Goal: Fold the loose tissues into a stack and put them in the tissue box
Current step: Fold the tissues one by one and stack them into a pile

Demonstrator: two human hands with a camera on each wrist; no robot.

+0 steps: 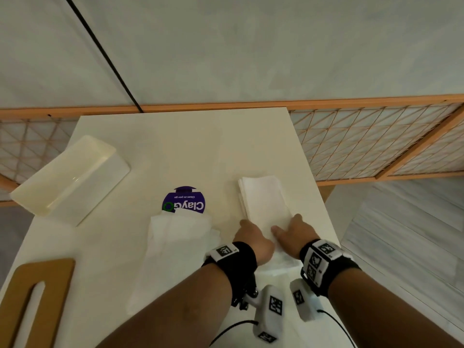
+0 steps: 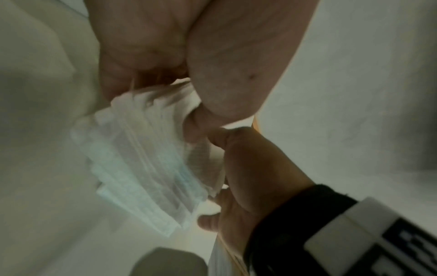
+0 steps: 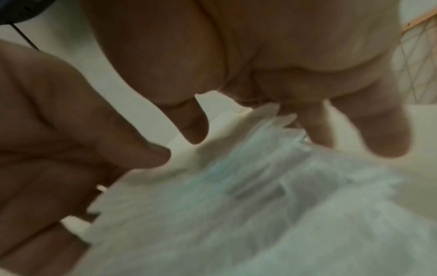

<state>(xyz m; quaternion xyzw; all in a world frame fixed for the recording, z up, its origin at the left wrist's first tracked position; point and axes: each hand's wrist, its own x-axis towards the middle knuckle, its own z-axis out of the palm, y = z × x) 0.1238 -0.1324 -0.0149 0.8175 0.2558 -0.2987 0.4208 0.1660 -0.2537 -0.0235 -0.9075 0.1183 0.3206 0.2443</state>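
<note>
A pale table is seen from above, with two bare forearms reaching in from its near edge, each wearing a black wrist strap. At the near left corner lies a tan wooden lid with a long slot. Just beyond the wrists, toward the right edge, both hands meet on the near end of a stack of folded white tissues. The left hand pinches that end between thumb and curled fingers, as the left wrist view shows. The right hand bends its fingers down onto the top layers; whether it grips them I cannot tell, because the view is blurred. Left of the hands, a loose white tissue lies spread out, partly covering a round purple sticker. At the far left edge sits the cream tissue box, well apart from the stack.
</note>
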